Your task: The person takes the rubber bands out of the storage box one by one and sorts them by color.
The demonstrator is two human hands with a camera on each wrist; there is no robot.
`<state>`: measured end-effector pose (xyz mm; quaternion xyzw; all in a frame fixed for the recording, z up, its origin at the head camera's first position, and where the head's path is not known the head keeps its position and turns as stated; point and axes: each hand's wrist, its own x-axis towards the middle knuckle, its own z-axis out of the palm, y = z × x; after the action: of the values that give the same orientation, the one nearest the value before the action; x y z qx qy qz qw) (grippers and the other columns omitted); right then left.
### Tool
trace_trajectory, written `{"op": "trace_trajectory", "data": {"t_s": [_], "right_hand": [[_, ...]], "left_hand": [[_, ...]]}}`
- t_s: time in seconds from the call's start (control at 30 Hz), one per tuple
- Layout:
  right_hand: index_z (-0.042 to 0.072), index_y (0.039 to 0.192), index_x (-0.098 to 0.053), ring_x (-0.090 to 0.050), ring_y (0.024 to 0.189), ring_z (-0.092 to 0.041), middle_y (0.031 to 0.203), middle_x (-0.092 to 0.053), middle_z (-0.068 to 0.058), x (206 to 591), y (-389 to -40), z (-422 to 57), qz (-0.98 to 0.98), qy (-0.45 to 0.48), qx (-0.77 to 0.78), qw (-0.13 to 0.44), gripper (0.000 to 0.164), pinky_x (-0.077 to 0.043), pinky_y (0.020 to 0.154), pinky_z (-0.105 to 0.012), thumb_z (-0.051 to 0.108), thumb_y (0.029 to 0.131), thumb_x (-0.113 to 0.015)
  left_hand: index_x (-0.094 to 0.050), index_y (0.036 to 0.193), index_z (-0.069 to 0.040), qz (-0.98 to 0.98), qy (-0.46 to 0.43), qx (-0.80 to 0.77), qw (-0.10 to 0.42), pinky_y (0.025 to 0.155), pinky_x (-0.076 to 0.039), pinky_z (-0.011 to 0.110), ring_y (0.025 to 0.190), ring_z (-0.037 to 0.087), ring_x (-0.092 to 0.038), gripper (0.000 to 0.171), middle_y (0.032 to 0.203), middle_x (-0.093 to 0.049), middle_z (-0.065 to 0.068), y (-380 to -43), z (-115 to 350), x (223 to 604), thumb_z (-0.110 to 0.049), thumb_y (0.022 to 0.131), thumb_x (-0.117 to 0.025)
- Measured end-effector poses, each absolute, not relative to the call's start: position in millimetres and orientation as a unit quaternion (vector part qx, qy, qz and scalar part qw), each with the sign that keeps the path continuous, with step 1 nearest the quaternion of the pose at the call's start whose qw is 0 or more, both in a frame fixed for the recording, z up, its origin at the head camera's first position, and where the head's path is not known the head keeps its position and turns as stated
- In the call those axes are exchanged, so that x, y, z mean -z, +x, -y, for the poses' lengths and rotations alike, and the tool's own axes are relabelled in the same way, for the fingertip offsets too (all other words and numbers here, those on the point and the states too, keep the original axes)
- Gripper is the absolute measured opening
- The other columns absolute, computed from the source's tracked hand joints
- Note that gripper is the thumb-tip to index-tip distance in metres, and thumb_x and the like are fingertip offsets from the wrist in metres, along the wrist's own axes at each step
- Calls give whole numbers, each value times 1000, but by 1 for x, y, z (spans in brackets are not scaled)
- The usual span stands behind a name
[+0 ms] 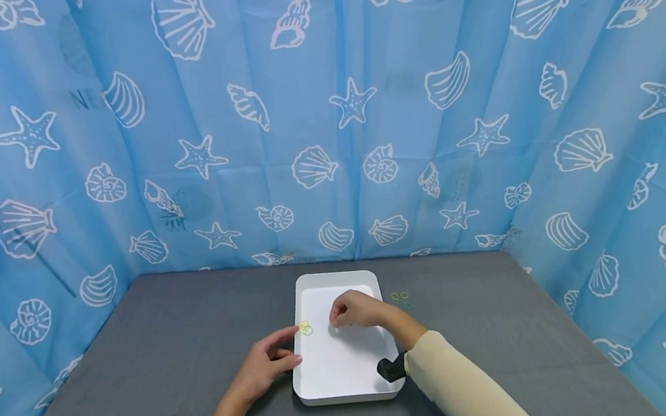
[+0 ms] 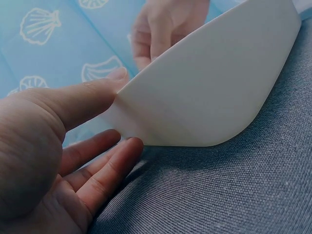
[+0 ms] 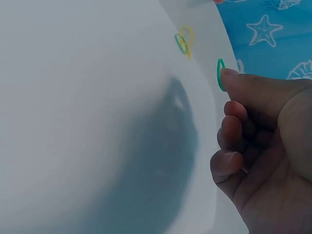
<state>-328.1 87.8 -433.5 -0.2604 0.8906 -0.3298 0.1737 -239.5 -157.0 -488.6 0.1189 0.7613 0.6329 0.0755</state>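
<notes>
My right hand (image 1: pixel 358 309) is over the middle of a white rectangular tray (image 1: pixel 348 385). Between its thumb and index finger it pinches a small green rubber band (image 3: pixel 219 74), held above the tray floor; the other fingers are curled in. My left hand (image 1: pixel 261 366) rests against the tray's left side, thumb at the rim and fingers touching the outer wall (image 2: pixel 204 92). Inside the tray, by the left wall, a small cluster of yellow bands (image 1: pixel 304 325) lies with a green band (image 3: pixel 181 44) overlapping it.
To the right of the tray, two yellow bands (image 1: pixel 395 296) and a faint green one (image 1: pixel 408 306) lie on the grey cloth (image 1: pixel 211 311). A blue curtain (image 1: pixel 332 201) with white shell prints hangs behind and along both sides of the table.
</notes>
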Motion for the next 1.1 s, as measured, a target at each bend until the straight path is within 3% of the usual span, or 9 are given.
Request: {"op": "trace_trajectory", "data": {"t_s": [0.4, 0.6, 1.1], "right_hand": [[3, 85, -65, -48, 70, -14, 76, -56, 0, 420, -338, -121, -886, -253, 359, 149, 8, -42, 65, -29, 4, 93, -64], [1, 87, -64, -47, 70, -15, 77, -56, -1, 416, -338, -140, -887, -248, 374, 109, 7, -41, 65, -31, 3, 94, -62], [-3, 92, -63, -50, 70, -19, 80, -57, -6, 441, -338, -180, -881, -183, 435, 23, 6, -43, 66, -33, 1, 95, -59]], "left_hand": [[-50, 139, 0, -758, 113, -638, 73, 74, -50, 30, 93, 25, -61, 59, 134, -50, 26, -240, 157, 492, -9, 87, -74], [-51, 139, -2, -759, 115, -637, 76, 74, -50, 30, 92, 23, -62, 59, 134, -51, 24, -239, 157, 490, -12, 86, -75], [-51, 139, -4, -763, 112, -632, 77, 74, -50, 29, 92, 23, -62, 59, 134, -52, 22, -242, 158, 495, -13, 86, -75]]}}
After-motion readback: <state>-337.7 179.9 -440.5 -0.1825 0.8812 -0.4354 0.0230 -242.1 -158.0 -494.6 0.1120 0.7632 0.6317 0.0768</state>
